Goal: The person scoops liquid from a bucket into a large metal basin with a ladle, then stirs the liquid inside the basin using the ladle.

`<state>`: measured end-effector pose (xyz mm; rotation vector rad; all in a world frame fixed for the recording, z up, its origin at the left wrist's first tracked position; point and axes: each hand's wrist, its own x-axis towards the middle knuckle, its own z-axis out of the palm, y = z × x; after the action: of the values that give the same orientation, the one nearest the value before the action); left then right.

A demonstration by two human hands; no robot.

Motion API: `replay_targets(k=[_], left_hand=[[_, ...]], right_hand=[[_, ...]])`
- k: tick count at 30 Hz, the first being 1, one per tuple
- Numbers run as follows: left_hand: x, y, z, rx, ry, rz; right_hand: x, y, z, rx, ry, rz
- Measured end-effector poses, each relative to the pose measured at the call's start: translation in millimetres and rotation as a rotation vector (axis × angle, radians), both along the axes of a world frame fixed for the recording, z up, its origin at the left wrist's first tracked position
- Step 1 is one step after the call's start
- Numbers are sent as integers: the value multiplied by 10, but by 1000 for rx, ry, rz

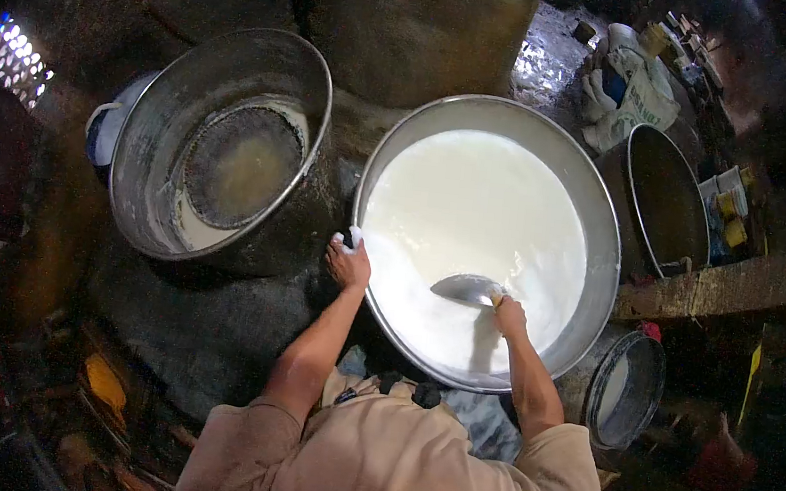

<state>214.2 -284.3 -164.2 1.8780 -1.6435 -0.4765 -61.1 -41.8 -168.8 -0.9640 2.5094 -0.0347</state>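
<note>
A big round metal vat [599,294] filled with white, milky liquid [473,196] stands in front of me. At its left rim is my left hand [348,264], fingers curled on the edge, with white foam or residue on the fingertips. My right hand [508,315] grips the short, pale handle of a rounded metal scoop [466,289]. That scoop is tilted over the near part of the liquid, its lower edge at or close to the surface. I cannot tell whether it holds any liquid.
To the left sits a tilted metal basin [149,170] with a round dark mesh or sieve [240,166] inside. A stone-like tub [418,35] stands behind. At right are a dark round container [667,201], a bucket of whitish liquid [630,391], a wooden beam [720,285] and sacks [639,94].
</note>
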Motion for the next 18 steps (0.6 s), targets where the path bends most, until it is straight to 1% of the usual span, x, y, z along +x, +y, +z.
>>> replay_targets(k=[1,4,5,6,7,9,10,13,16,18], left_hand=[[13,2,25,37,8,7],[43,-21,-44,8,-34,-11],[22,5,29,1,-51,-21],[3,40,102,56,-72,-10],[7,31,35,39,-87,-12],[23,-36,-186,5,-119,-16],[-17,14,-30,81,-90,39],[-29,32,39,93,-96,84],[-27,28,6,19,-102,112],[-25,2,-56,-56,-67,125]], right_hand=[[-46,165,-51,8,13,3],[-90,600,242,7,-54,-34],[-127,745,325,-2,-68,-45],[-203,897,399,-12,-82,-56],[-293,1038,482,-22,-93,-66],[-466,1326,680,-87,-88,0],[-555,1445,809,-119,-84,33],[-779,1593,1396,-34,-10,110],[-1102,1680,1683,-159,-129,-49],[-1306,1564,1668,-275,-41,-100]])
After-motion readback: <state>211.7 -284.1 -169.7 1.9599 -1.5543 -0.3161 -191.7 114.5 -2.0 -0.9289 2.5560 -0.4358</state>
